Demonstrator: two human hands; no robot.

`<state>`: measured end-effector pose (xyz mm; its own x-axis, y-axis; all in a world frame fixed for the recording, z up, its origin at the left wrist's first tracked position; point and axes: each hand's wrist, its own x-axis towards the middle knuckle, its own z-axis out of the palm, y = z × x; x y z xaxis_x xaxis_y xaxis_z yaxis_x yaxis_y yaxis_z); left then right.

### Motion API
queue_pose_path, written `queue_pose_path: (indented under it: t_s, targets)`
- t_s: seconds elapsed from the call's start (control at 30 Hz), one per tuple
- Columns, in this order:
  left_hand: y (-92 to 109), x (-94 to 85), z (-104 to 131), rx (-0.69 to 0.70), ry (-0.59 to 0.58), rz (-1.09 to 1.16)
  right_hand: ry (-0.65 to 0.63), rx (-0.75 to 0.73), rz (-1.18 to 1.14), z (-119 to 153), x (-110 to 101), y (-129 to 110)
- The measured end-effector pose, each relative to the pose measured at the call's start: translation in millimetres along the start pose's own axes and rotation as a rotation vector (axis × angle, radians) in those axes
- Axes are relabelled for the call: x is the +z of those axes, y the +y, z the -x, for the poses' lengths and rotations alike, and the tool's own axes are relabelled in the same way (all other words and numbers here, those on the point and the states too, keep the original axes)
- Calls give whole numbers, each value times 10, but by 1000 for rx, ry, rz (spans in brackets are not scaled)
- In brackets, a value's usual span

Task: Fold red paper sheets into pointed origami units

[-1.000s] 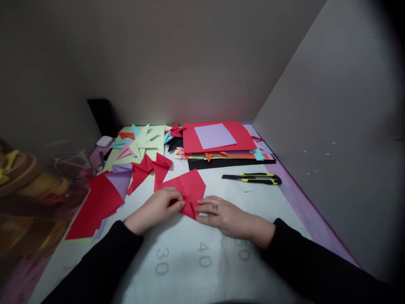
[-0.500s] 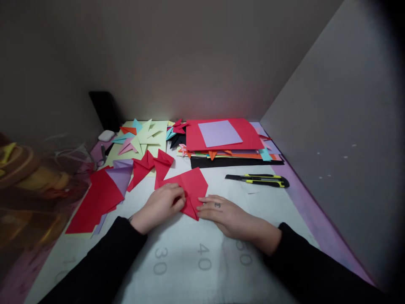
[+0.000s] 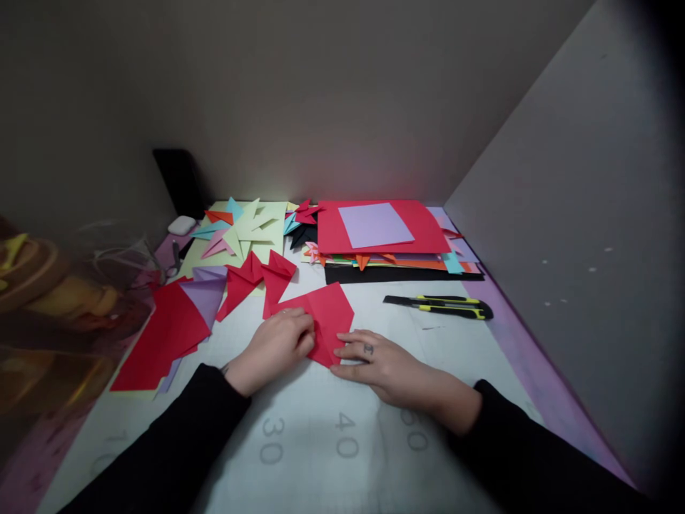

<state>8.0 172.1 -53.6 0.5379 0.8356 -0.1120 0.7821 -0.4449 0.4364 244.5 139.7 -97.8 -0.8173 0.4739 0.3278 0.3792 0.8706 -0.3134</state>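
Observation:
A partly folded red paper (image 3: 330, 307) lies on the white numbered mat (image 3: 305, 471), between my two hands. My left hand (image 3: 281, 346) rests on its left side with curled fingers pressed on the paper. On the lower right edge lie the spread fingertips of my right hand (image 3: 382, 364). Just behind the left hand are folded red pieces (image 3: 275, 275) and a folded lilac piece (image 3: 206, 296). Flat red sheets (image 3: 160, 343) are stacked to the left.
A black and yellow box cutter (image 3: 439, 307) lies at the right. Behind it is a paper stack topped by a lilac square (image 3: 376, 225). Pale green folded pieces (image 3: 251, 225), a white case (image 3: 182, 225) and a dark phone (image 3: 179, 182) are at the back left.
The narrow lower point of the red paper that stuck out between my hands now looks flatter, and my right fingers have shifted slightly at its lower edge. The view has moved a little.

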Motion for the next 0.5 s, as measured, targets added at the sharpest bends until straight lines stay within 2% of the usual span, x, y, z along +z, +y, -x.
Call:
queue_pose_path:
  t_s: [0.17,0.37,0.5]
  targets:
    - [-4,23,5,5,10,-29,2,-8,-9,-12,-11,0]
    - [4,65,5,-11,30,-104,-104,17,44,-1,-31,-42]
    - [10,80,22,-30,52,-161,-154,-33,123,-20,-56,-115]
